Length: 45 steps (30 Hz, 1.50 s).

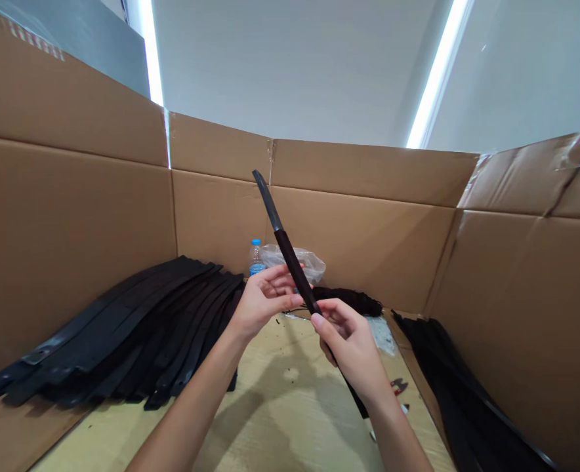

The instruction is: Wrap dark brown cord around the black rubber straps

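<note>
A long, slightly curved black strip (269, 203) slants across the middle, its far end pointing up and away from me. Dark brown cord-like wrapping (292, 259) covers its middle stretch. My right hand (344, 334) pinches the strip below the wrapped part, thumb on top. On the other side, my left hand (273, 295) is loosely curled at the wrapped part, with fingertips reaching behind it and the thumb at its edge. The strip's lower end passes behind my right wrist.
Cardboard walls (359, 229) surround the pale tabletop (290, 419). Many black strips (137, 328) are heaped at left, more dark strips (457, 387) at right. Behind my hands are a water bottle (256, 255), a clear plastic bag (314, 265) and a dark cord bundle (353, 300). Small snips (398, 385) lie right.
</note>
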Motion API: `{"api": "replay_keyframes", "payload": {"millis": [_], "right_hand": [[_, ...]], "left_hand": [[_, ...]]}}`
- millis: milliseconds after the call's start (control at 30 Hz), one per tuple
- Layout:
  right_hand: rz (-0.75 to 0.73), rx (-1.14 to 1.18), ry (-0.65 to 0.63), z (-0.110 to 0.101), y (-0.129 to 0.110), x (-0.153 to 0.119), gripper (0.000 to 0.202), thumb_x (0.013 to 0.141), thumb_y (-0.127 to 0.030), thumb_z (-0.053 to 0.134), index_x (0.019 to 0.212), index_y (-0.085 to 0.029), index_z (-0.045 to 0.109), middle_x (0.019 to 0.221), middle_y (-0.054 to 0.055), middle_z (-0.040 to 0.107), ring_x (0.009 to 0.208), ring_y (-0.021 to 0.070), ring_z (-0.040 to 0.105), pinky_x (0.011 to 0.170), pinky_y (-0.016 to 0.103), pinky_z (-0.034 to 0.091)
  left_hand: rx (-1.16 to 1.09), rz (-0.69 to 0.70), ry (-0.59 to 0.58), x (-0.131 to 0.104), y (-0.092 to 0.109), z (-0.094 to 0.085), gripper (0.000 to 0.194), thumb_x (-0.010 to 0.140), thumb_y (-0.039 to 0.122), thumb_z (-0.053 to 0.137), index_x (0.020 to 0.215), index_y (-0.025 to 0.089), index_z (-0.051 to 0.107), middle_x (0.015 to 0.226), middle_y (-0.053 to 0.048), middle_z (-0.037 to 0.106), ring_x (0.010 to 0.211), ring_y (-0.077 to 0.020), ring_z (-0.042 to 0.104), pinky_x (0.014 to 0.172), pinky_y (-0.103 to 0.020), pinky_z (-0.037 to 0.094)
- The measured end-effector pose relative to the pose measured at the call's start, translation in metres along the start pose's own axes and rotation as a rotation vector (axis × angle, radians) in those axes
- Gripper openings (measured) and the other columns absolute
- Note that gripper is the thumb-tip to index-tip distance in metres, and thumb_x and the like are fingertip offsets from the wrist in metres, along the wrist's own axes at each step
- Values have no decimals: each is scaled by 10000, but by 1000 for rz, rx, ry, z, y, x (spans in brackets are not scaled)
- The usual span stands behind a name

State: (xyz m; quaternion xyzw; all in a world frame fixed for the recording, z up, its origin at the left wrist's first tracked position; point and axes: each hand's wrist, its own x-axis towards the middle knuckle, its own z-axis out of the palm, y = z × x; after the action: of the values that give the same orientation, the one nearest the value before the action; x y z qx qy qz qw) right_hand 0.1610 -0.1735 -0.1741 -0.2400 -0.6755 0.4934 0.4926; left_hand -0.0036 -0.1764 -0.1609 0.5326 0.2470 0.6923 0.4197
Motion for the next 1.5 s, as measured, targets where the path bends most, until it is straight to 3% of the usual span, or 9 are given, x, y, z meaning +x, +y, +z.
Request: {"api": "replay_keyframes", "payload": {"millis": [133,367,600,800,900,1000,1200,1400,1500], "right_hand": [[130,248,-161,1,0,-1,364,759,-498,674,811,-164,540,625,-51,522,350,13,363,304,131,231],[242,588,-357,6,10,-1,380,836,-510,605,919,-140,595,643,-26,566,326,23,410,287,138,364],[256,646,-450,11,15,2,485,796,-592,601,892,-117,607,601,-17,587,308,43,440,311,173,416],[78,230,-144,15,11,-1,370,767,-496,660,907,-174,541,736,-15,613,367,47,466,342,176,365],[-99,-122,56,16,9,-4,260,764,-307,683,973,-184,589,876,22,661,621,117,604,562,235,488],[-234,-317,109,17,9,-5,213,839,-261,594,1030,-177,635,952,55,699,876,192,636,780,308,485],[-142,-146,20,14,3,-6,228,852,-293,576,1024,-170,661,954,43,697,842,166,628,734,267,481],[44,86,-61,14,-4,-7,285,828,-379,597,990,-151,658,617,-39,539,481,71,447,447,194,352],[6,72,18,16,-5,-8,262,816,-367,623,968,-156,658,723,3,632,607,108,569,548,219,448]], "left_hand": [[-25,-4,5,-1,1,0,495,504,134,871,973,141,712,752,-51,735,660,-163,683,605,-224,549],[-64,13,-107,-6,6,-1,448,562,177,866,989,180,732,757,-62,753,579,-137,670,542,-194,548],[-63,35,-145,-8,6,-2,445,547,204,877,969,189,736,764,-49,753,572,-132,672,587,-208,573],[11,70,17,-8,8,2,377,530,147,874,881,161,737,748,-49,755,673,-148,706,630,-177,573],[56,54,101,-7,8,5,377,533,136,868,886,144,734,746,-37,753,669,-132,703,646,-166,571],[77,27,102,-7,8,5,410,533,146,869,919,133,731,785,-53,759,709,-145,712,673,-170,572],[65,-9,37,-5,9,-1,445,549,167,865,973,147,731,858,-79,762,749,-172,717,668,-192,576],[51,-31,76,-5,10,0,435,484,181,887,894,135,747,783,-79,753,654,-170,693,581,-214,563],[84,-51,109,-6,11,-2,363,471,212,891,795,132,748,689,-65,731,553,-137,645,496,-188,508]]}}
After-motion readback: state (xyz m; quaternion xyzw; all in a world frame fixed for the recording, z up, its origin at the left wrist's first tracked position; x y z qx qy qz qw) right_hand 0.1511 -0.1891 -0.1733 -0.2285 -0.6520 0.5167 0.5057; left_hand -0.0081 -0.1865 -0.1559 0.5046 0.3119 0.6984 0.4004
